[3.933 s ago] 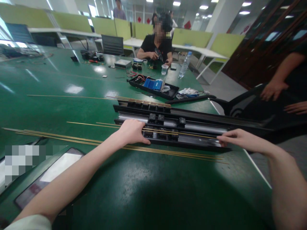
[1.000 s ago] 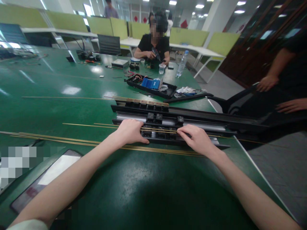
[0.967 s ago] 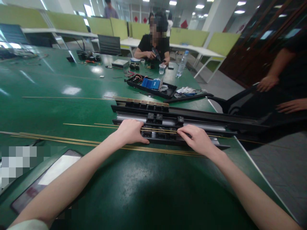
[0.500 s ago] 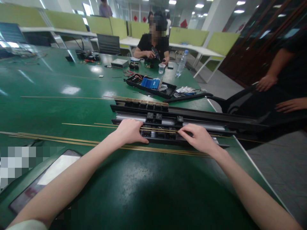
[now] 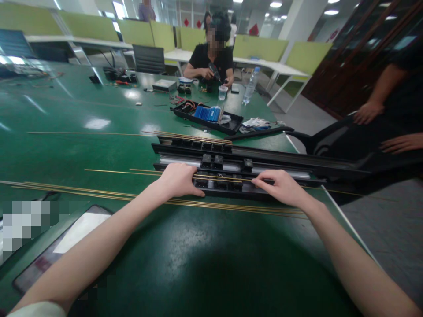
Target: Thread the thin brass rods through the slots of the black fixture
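Note:
My left hand [image 5: 174, 180] grips the left end of the nearest black rail [image 5: 244, 194], thumb along its front edge and fingers over the back. Small black blocks [image 5: 236, 182] sit inside that rail, to the right of my thumb. Over them run thin brass rods [image 5: 218, 178], lengthwise. My right hand [image 5: 280, 186] pinches one thin brass rod between thumb and forefinger, beyond the blocks; the rod shows again to the right of the hand. More brass rods [image 5: 211, 204] lie on the green table in front of the rail, passing under my left forearm.
Behind lie two more black rails [image 5: 231, 166] with blocks. Farther off are a black tray [image 5: 233, 126] with a blue part, gloves [image 5: 256, 125], a cup [image 5: 222, 93] and a bottle [image 5: 251, 86]. A seated person [image 5: 211, 61] holds a tool. Another person's hands [image 5: 368, 112] are at right.
My right hand has slid a little to the right along the rail, still pinching the brass rod. My left hand has stayed in place on the rail.

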The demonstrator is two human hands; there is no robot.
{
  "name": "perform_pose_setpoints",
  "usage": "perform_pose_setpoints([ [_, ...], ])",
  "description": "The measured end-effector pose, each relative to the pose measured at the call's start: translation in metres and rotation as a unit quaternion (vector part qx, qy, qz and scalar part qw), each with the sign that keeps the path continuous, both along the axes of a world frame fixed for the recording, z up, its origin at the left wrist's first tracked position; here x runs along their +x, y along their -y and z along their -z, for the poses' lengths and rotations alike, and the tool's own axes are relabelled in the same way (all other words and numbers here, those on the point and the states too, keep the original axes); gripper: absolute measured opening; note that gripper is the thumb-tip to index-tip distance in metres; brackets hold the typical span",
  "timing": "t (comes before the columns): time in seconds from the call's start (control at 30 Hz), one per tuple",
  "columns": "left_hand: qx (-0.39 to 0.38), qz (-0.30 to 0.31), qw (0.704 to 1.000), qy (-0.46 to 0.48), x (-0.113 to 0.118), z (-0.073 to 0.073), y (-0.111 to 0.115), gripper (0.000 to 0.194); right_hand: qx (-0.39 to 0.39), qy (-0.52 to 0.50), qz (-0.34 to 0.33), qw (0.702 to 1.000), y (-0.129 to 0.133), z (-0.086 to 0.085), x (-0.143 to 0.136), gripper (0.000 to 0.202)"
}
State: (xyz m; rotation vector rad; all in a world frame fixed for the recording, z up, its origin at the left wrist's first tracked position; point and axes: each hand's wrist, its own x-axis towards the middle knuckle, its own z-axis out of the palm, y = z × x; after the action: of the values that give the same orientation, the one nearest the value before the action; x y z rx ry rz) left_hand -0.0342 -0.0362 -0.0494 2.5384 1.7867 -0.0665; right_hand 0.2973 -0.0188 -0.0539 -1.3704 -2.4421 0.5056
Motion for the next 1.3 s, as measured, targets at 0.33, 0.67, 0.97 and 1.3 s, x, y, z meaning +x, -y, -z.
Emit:
perform_pose_setpoints([
  [0.33, -0.003, -0.002, 1.000, -0.003, 0.001, 0.000, -0.001, 0.075, -0.046, -0.001, -0.015, 0.999, -0.004, -0.005, 0.015, 0.039],
  [0.67, -0.004, -0.003, 1.000, 0.004, 0.002, -0.001, 0.000, 0.075, -0.082, 0.016, -0.013, 0.996, -0.005, -0.012, 0.024, 0.039],
  [0.97, -0.003, -0.003, 1.000, -0.001, 0.002, -0.002, 0.001, 0.074, -0.121, 0.036, 0.003, 0.992, -0.007, -0.018, 0.037, 0.040],
  [1.3, -0.005, -0.002, 1.000, -0.003, 0.002, -0.002, 0.001, 0.074, -0.133, 0.051, 0.031, 0.989, -0.007, -0.024, 0.052, 0.038],
])
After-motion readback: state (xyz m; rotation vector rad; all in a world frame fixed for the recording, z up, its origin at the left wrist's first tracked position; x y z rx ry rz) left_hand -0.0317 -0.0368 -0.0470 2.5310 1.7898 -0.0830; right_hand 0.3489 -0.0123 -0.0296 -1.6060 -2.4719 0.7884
